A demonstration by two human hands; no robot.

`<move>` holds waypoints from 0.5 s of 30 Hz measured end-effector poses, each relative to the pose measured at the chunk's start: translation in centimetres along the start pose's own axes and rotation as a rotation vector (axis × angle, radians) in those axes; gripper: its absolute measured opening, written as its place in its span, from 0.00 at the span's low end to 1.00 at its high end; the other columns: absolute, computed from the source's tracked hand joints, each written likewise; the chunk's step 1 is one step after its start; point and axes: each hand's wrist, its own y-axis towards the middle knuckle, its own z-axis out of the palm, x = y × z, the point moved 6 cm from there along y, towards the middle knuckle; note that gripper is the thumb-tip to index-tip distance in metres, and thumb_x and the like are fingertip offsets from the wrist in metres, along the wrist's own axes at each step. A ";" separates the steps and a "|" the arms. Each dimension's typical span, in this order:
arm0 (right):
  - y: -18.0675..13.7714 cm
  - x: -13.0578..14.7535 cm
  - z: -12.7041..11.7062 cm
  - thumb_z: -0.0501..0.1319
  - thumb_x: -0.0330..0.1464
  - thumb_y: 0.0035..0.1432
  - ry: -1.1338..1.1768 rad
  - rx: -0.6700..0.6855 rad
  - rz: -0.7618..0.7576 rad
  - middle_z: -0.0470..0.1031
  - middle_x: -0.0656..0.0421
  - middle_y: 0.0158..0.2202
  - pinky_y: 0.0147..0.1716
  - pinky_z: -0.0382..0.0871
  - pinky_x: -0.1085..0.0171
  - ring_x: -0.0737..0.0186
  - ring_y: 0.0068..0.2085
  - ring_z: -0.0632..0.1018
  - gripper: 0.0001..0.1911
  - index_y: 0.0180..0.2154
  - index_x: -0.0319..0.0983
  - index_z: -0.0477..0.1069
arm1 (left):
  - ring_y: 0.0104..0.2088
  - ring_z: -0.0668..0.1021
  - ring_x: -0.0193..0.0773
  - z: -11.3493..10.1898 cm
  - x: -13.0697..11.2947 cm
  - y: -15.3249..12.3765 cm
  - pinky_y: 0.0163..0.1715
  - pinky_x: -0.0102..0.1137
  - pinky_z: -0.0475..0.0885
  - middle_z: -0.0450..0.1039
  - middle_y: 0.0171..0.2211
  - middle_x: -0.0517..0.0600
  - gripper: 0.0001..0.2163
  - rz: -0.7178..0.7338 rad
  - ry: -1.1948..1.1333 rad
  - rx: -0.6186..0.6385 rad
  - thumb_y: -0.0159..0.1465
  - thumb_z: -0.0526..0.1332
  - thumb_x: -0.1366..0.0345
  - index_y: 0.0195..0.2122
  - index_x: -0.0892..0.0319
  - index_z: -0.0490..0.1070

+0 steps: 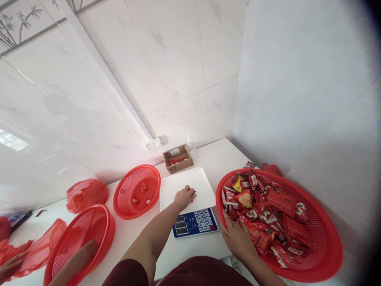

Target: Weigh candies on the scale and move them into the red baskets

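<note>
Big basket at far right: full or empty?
Partly full: wrapped snacks are heaped in the basket, but bare red mesh shows along its right side.

Marbled wall tiles (pixel 178 55) adjoin a pale wall (pixel 297 79) at right. Trunking (pixel 110 75) descends to a socket outlet (pixel 153 143) above the white tabletop (pixel 218 157). A bright left-hand patch (pixel 12 140) is probably reflected daylight.

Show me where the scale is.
In the head view, the scale sits low near the middle, between a smaller red basket on its left and the packet-filled basket on its right.
</note>
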 end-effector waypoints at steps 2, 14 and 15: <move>0.1 -0.2 0.3 0.47 0.31 0.57 0.001 -0.006 0.008 0.70 0.44 0.54 0.59 0.49 0.48 0.50 0.56 0.69 0.32 0.63 0.32 0.49 | 0.40 0.75 0.39 -0.7 0.9 -0.2 0.37 0.31 0.69 0.65 0.46 0.50 0.13 -0.039 -0.012 -0.028 0.67 0.50 0.56 0.47 0.51 0.68; -0.7 -2.7 -3.6 0.46 0.38 0.60 0.246 -0.270 0.146 0.65 0.48 0.58 0.57 0.55 0.58 0.57 0.59 0.65 0.28 0.59 0.32 0.59 | 0.41 0.76 0.46 -6.2 20.0 -7.9 0.33 0.36 0.71 0.64 0.53 0.57 0.20 -0.567 -0.049 -0.206 0.66 0.44 0.51 0.51 0.56 0.64; -1.0 -3.7 -3.9 0.47 0.38 0.60 0.204 -0.285 0.204 0.64 0.47 0.59 0.58 0.54 0.57 0.56 0.59 0.64 0.28 0.59 0.32 0.58 | 0.42 0.76 0.47 -6.1 20.9 -8.3 0.34 0.37 0.72 0.64 0.53 0.58 0.22 -0.587 -0.033 -0.214 0.65 0.45 0.50 0.53 0.57 0.62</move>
